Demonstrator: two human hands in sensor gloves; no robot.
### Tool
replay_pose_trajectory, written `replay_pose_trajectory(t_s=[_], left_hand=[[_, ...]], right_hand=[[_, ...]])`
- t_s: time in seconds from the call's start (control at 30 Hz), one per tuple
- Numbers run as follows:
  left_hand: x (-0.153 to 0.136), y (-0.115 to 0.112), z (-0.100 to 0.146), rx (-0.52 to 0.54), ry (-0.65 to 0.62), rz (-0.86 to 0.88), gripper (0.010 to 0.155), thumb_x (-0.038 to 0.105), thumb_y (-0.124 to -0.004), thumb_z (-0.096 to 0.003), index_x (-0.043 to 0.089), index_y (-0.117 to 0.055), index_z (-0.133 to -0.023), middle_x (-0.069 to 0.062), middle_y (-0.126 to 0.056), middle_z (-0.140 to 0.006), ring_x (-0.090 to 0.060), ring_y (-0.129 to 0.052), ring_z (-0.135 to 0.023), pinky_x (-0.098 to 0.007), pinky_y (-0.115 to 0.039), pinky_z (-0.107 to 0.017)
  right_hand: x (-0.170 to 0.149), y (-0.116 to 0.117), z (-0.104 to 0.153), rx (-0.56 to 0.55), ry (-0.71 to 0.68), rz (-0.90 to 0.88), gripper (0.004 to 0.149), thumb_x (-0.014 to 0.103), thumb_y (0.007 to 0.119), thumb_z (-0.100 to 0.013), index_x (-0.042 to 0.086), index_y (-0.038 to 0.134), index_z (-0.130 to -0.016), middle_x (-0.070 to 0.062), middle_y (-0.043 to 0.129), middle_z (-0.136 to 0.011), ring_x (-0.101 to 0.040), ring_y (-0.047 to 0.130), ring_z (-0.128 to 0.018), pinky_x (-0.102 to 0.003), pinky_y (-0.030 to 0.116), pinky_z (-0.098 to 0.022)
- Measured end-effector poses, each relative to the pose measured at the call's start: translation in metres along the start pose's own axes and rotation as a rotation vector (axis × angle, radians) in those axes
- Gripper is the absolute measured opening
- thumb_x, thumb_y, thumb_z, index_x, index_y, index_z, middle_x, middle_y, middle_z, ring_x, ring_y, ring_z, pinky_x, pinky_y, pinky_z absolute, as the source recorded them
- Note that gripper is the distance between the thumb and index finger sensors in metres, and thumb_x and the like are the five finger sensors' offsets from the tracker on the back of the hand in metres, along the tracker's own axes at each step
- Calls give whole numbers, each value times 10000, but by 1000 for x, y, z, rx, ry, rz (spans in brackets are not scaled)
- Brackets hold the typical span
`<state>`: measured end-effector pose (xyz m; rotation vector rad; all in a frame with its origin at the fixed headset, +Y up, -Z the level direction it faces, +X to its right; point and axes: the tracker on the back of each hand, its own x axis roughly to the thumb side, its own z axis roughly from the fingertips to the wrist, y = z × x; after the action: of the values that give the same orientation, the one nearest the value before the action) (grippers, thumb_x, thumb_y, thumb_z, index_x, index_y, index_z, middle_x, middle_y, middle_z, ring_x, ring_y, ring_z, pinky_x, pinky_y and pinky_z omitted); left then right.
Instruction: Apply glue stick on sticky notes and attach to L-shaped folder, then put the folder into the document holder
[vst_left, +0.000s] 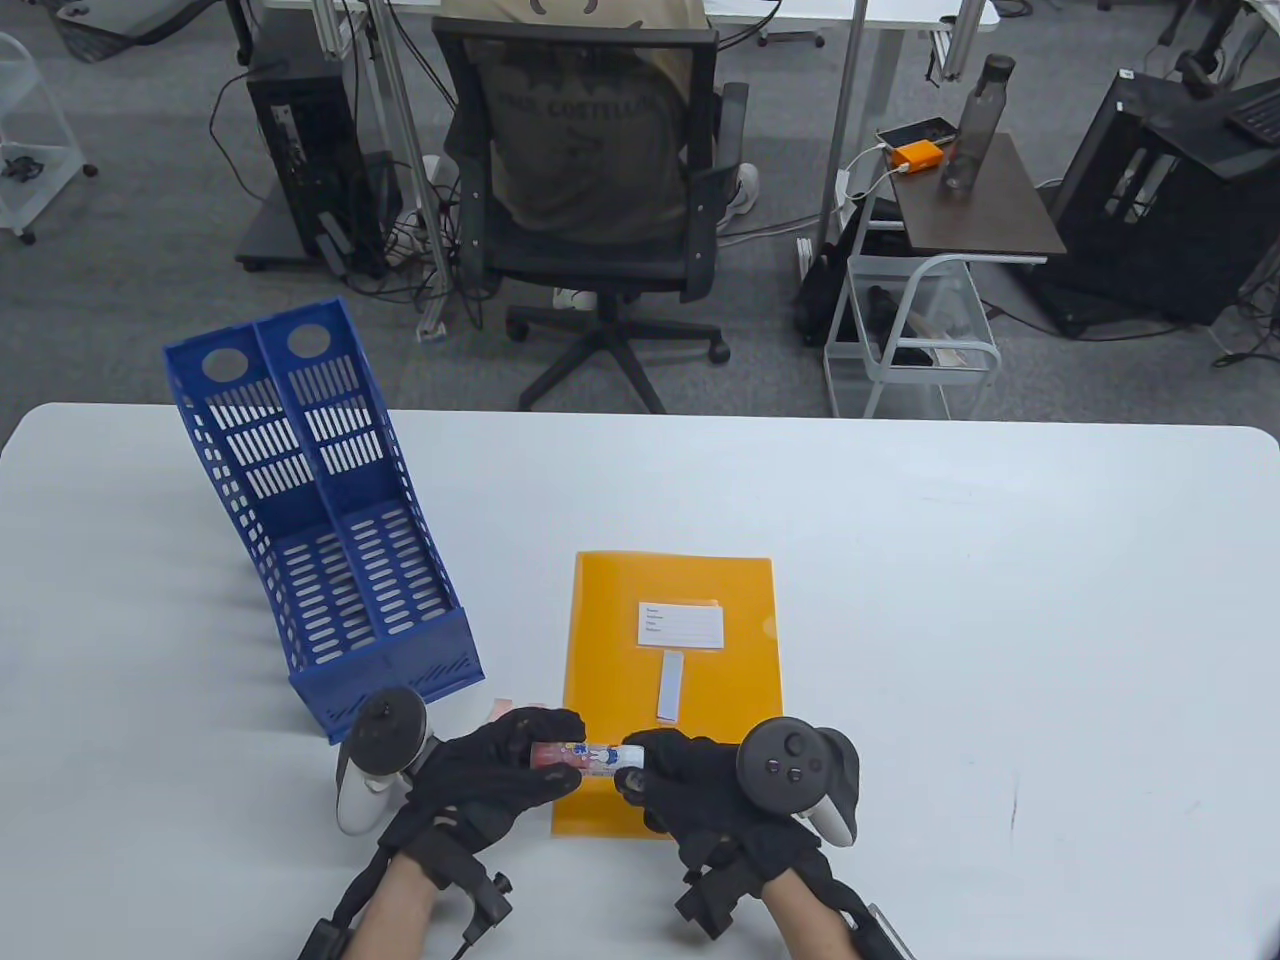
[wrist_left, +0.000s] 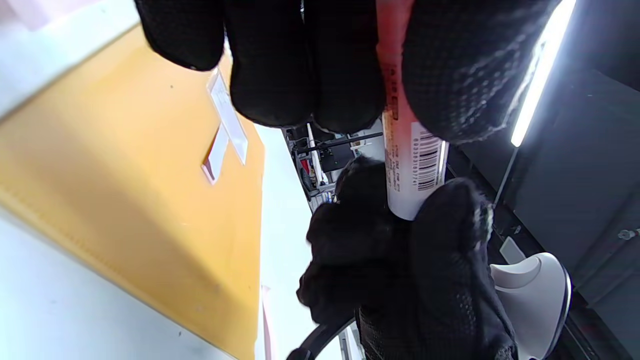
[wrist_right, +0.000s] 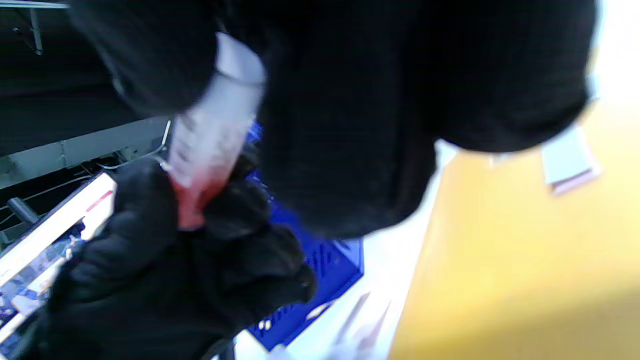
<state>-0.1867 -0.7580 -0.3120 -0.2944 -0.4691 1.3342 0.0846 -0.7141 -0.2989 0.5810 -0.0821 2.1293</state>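
Note:
Both hands hold a glue stick (vst_left: 590, 757) just above the near end of the orange L-shaped folder (vst_left: 700, 590). My left hand (vst_left: 520, 760) grips its red end and my right hand (vst_left: 665, 765) grips its white end. In the left wrist view the glue stick (wrist_left: 415, 160) shows a barcode between the two gloves. The right wrist view shows the glue stick (wrist_right: 210, 135) blurred. A white label (vst_left: 681, 625) and a narrow sticky note (vst_left: 670, 686) lie on the folder. The blue document holder (vst_left: 320, 520) stands to the left.
A pale pink pad of sticky notes (vst_left: 497, 709) peeks out between the holder's base and my left hand. Beyond the table's far edge a person sits in an office chair (vst_left: 600, 200). A small side table (vst_left: 975, 200) with a bottle stands at the right.

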Motion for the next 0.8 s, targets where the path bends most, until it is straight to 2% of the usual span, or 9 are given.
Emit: replay_pose_trajectory(t_s=[0.13, 0.2, 0.3, 0.4, 0.5, 0.6, 0.7, 0.77, 0.8], left_hand=[[9, -5, 2, 17, -27, -65, 585, 474, -972, -391, 328, -759, -916, 65, -967, -797, -232, -892, -860, -589, -665, -704], [10, -5, 2, 0, -33, -107, 587, 476, -980, -384, 330, -760, -908, 69, -966, -792, -225, -894, -863, -591, -666, -706], [6, -1, 2, -4, -11, -106, 581, 469, -981, -389, 324, -765, -909, 57, -970, -786, -244, -889, -863, -601, -655, -706], [3, -1, 1, -4, 3, -111, 578, 476, -971, -397, 325, -762, -914, 58, -976, -782, -251, -889, -861, -602, -655, -703], [1, 3, -1, 15, 5, -103, 576, 476, -973, -393, 334, -764, -911, 64, -978, -783, -251, -888, -862, -601, -656, -704], [2, 5, 2, 24, -2, -88, 577, 468, -979, -392, 318, -772, -909, 48, -982, -774, -251, -887, -862, -603, -654, -703], [10, 1, 5, 13, -50, -138, 580, 482, -976, -388, 310, -780, -906, 52, -989, -764, -239, -902, -852, -584, -675, -695], [14, -2, 5, 15, -61, -154, 579, 485, -974, -391, 312, -778, -907, 55, -992, -761, -233, -910, -846, -578, -682, -692], [15, -2, 4, 25, -63, -175, 577, 482, -975, -389, 320, -776, -906, 58, -988, -767, -233, -913, -842, -579, -683, -691]], right_hand=[[-11, 5, 0, -4, 110, -141, 648, 500, 615, -493, -28, 990, -504, -128, 1070, -254, -175, 1025, -37, -425, 877, -90], [-15, 9, 1, 16, 156, -149, 666, 512, 577, -507, -14, 985, -508, -129, 1063, -259, -183, 1017, -44, -434, 870, -100], [-11, 12, 2, -35, 163, -124, 674, 501, 639, -495, -80, 900, -715, -173, 1045, -431, -206, 1038, -184, -449, 875, -189], [-7, 10, 1, -41, 131, -107, 657, 456, 731, -469, -4, 704, -937, -185, 971, -602, -197, 1037, -319, -446, 888, -284], [-9, 12, 1, 4, 127, -212, 657, 370, 782, -460, 30, 634, -1003, -245, 893, -719, -230, 1006, -437, -480, 864, -372], [-10, 15, -1, 40, 128, -284, 594, 305, 796, -452, -6, 715, -952, -282, 860, -735, -242, 982, -465, -500, 849, -397], [-10, 11, -1, 19, 151, -187, 648, 424, 654, -480, -149, 890, -669, -167, 1020, -334, -136, 1014, -70, -410, 896, -107], [-11, 9, 1, -53, 145, -146, 676, 482, 595, -494, -77, 970, -554, -132, 1036, -226, -127, 989, 25, -399, 877, -42], [-11, 8, 2, -67, 150, -147, 672, 488, 615, -490, -82, 960, -586, -149, 1043, -271, -145, 1006, -16, -412, 880, -72]])
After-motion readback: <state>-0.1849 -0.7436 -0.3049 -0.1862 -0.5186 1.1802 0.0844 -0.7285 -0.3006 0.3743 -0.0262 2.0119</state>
